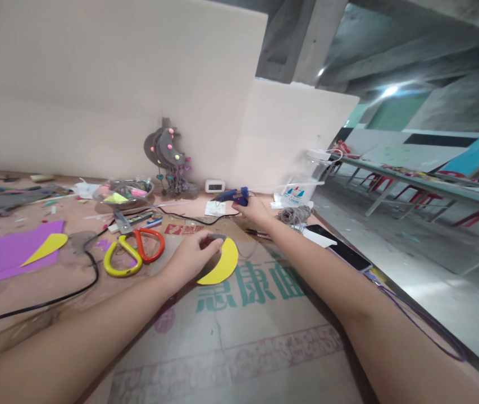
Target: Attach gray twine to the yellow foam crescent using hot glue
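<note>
My left hand (195, 255) is closed on a yellow crescent-shaped piece (226, 265), its thumb and fingers pinching the upper inner edge. A small grey part shows at the fingertips; what it is I cannot make out. My right hand (255, 211) reaches to the back of the table, fingers wrapped on a blue glue gun (239, 194). The glue gun's nozzle points left, above a small white paper (215, 208). Scissors with one yellow and one red handle (150, 245) lie left of my left hand.
Purple sheets (7, 252) with a yellow cut piece (48, 248) lie on the left, crossed nearby by a black cable (95, 269). A crescent ornament (167, 148) and bowl (123, 193) stand behind. Grey cord (295, 216), a clear bucket (300, 188) and a phone (340, 247) are right.
</note>
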`<state>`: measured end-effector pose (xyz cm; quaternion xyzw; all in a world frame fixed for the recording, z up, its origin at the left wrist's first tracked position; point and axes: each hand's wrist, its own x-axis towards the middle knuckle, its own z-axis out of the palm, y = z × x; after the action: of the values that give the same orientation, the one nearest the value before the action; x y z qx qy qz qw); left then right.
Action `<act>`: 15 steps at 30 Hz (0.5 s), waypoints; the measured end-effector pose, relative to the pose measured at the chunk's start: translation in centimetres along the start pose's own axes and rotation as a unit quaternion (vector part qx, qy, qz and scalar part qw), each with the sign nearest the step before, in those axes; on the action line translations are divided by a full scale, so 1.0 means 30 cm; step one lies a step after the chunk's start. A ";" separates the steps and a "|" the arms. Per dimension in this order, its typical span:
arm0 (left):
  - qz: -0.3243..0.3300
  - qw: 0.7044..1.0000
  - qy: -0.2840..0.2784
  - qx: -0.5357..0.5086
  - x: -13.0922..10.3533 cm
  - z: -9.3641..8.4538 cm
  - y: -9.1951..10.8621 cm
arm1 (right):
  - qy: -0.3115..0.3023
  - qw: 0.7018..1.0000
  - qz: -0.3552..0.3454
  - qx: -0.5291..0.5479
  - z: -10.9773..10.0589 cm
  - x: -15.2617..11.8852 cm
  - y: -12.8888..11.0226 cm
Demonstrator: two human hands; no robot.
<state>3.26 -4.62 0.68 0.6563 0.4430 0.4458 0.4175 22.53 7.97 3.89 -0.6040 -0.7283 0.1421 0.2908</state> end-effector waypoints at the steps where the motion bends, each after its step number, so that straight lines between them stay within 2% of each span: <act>1: 0.001 1.000 0.000 0.001 0.001 0.000 -0.003 | -0.009 1.000 -0.004 0.010 -0.018 -0.018 -0.006; 6: -0.003 1.000 -0.003 0.007 0.006 -0.002 -0.010 | -0.039 0.996 -0.031 0.078 -0.095 -0.141 -0.015; 8: 0.000 1.000 -0.011 0.014 0.006 -0.004 -0.008 | -0.047 0.983 -0.054 0.167 -0.117 -0.196 -0.007; 10: 0.003 1.000 -0.012 0.024 0.005 -0.007 -0.004 | -0.051 0.974 -0.056 0.212 -0.133 -0.248 0.008; 13: 0.004 0.999 -0.012 0.052 -0.002 -0.010 0.006 | -0.060 0.975 -0.034 0.212 -0.141 -0.313 0.034; 15: 0.006 0.996 -0.012 0.085 -0.008 -0.010 0.014 | -0.039 0.979 -0.019 0.199 -0.137 -0.348 0.049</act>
<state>3.01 -4.92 1.10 0.6974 0.4704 0.4009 0.3629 27.20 -2.34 3.69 -0.5143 -0.7075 0.3020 0.3792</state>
